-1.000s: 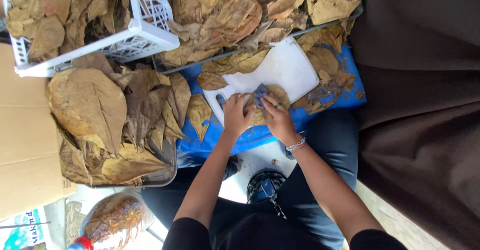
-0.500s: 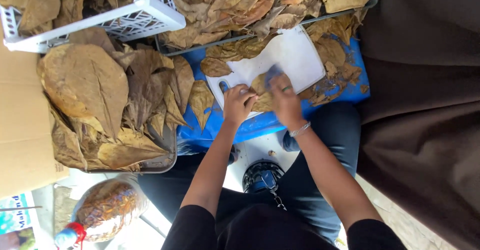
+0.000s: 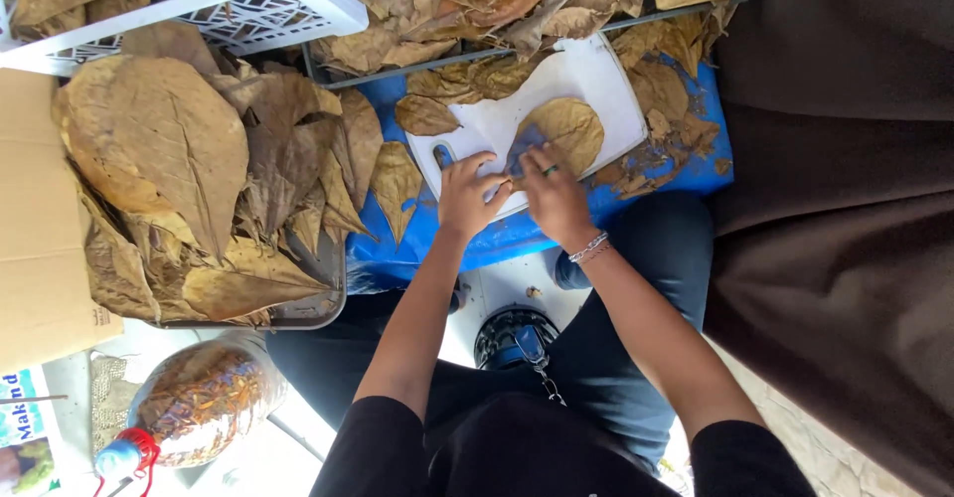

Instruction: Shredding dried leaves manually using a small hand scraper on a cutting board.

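Both hands work at the near edge of a white cutting board (image 3: 596, 84) resting on a blue surface (image 3: 497, 244); the left hand (image 3: 467, 194) lies flat at the board's lower edge, fingers spread and pressing down, pinching nothing visible; the right hand (image 3: 552, 194) sits just beside it at 3 o'clock, fingers curled onto a small bluish-grey cloth (image 3: 524, 147), pressing it against a dry brown leaf (image 3: 566, 129); whether the cloth is pinched or merely pushed cannot be told. The leaf lies flat on the board, at 1 o'clock from the right hand, its near edge touching the cloth and the fingertips; a ring shows on one right finger and a bracelet (image 3: 588, 248) on that wrist.

Surroundings: a smaller leaf (image 3: 425, 114) overlaps the board's corner at 11 o'clock from the left hand; a heaped metal tray of large dry leaves (image 3: 179, 159) lies at 9 o'clock, well apart from the hands; a white plastic basket (image 3: 238, 5) of leaves stands at 10 o'clock; another pile of leaves (image 3: 477, 0) lies beyond the board at 12 o'clock; leaf fragments (image 3: 666, 149) litter the blue surface at 3 o'clock; a brown fabric (image 3: 845, 209) covers the far right; a bottle filled with leaf pieces (image 3: 199, 398) lies at 7 o'clock; nothing stands between hands and leaf.
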